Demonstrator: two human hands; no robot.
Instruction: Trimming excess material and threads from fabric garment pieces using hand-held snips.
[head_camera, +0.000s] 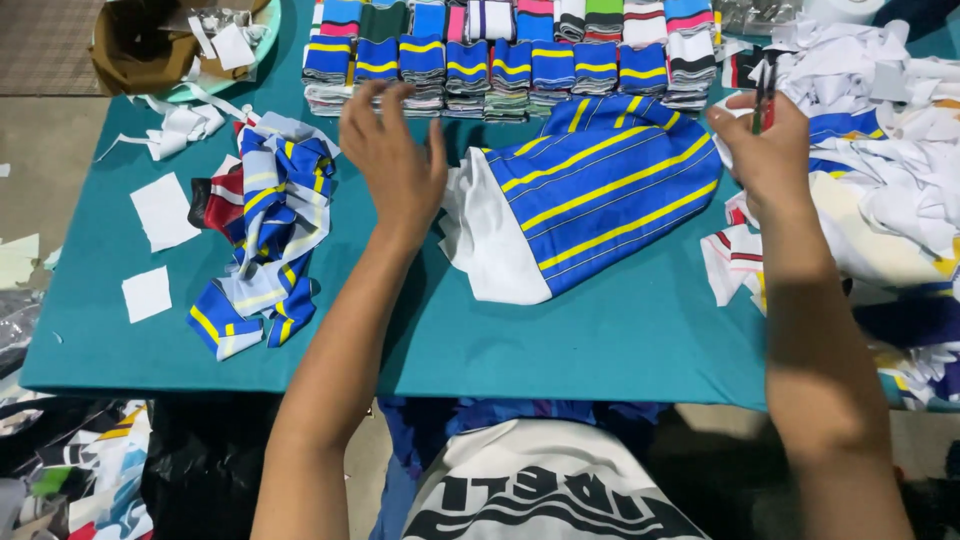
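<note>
Fabric piece, blue knit with yellow stripes and a white band (590, 205), lies flat on the teal table (620, 340), between the two hands. Long axis runs diagonal, from lower left to upper right; yellow stripes follow that axis. White band end points lower left, toward the left hand; the rounded blue end points upper right, toward the right hand.

Left hand (395, 165) hovers just left of the white band, fingers spread, holding nothing, not clearly touching the cloth. Right hand (765, 150) is at the upper right end, closed around small snips (762, 95) with a dark-red handle, blades up; whether it touches the cloth, cannot tell. Both hands are near; left is nearer the white end, right nearer the blue end.

Pile of blue-yellow strips (265, 235) lies well left. Stacked folded striped pieces (500, 65) sit behind. White scraps (880, 120) heap right.
</note>
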